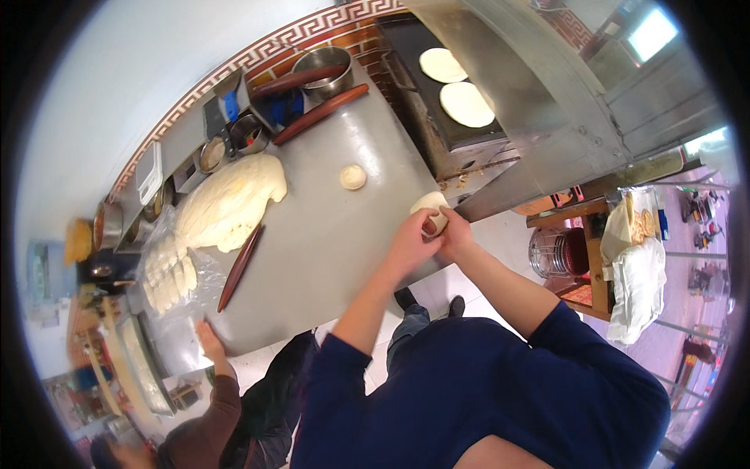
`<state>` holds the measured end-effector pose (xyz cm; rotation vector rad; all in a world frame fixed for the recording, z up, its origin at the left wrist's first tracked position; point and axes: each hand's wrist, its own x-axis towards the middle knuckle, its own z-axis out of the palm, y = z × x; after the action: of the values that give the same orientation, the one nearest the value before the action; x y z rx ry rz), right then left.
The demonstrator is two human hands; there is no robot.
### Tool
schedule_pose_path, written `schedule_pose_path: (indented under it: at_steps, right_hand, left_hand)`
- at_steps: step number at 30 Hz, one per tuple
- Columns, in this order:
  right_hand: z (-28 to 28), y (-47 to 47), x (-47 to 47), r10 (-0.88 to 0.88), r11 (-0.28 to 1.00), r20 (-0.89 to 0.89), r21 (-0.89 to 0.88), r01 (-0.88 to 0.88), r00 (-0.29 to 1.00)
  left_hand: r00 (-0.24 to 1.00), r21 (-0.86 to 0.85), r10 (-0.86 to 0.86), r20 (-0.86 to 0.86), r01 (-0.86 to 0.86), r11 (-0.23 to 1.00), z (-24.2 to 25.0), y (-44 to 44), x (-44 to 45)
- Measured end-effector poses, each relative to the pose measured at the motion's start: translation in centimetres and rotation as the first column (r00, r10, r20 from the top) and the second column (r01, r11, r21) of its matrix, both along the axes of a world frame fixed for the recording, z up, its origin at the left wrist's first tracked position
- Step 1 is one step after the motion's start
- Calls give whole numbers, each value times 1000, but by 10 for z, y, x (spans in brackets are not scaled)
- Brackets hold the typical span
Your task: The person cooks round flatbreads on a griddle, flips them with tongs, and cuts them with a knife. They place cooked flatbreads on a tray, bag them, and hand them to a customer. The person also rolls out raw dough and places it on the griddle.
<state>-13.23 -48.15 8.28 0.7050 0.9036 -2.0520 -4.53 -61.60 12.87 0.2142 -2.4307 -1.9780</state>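
Observation:
Beside the right edge of a steel worktable (310, 234), a small flattened piece of dough (429, 201) is held up between both my hands. My left hand (413, 239) has its fingers curled around the near left side of it. Fingers of my right hand (455, 233) pinch the dough's right edge. My fingers partly hide its lower part. A round dough ball (353, 177) rests on the table, apart from my hands. Further left lies a large dough mass (231, 199), with a dark wooden rolling pin (240, 269) next to it.
Two flat dough rounds (467, 104) lie on a black griddle (410, 44) past the table's right end. Two more rolling pins (322, 114) and a steel pot (328, 61) stand at the back. Cut dough strips (170, 272) sit at left, near another person's hand (208, 340).

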Motion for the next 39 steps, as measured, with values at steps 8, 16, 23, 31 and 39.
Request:
schedule_pose_path:
  at_steps: [8,16,23,31,39]
  right_hand:
    - [81,62,17,569,816,-392,381,-435,723]
    - [252,166,-120,944,8,-177,855,-519,-278]
    - [316,90,-341,768,317,-236,948,34,-595]
    - [228,-91,-469,683,634,29,473,612,-730]
    - [160,-109,-526,561,826,-652,406,390,-509]
  left_hand:
    - [872,146,464,154,-485,862,-42,30,130]
    - [756,133,630,179,-653,746,-42,20,117]
    - [666,-9,737,116,-741,671,-24,46,53]
    - [604,-706,772,-198,-634,315,-29,127,67]
    - [86,-139,964,253,-982,124,6,219,86]
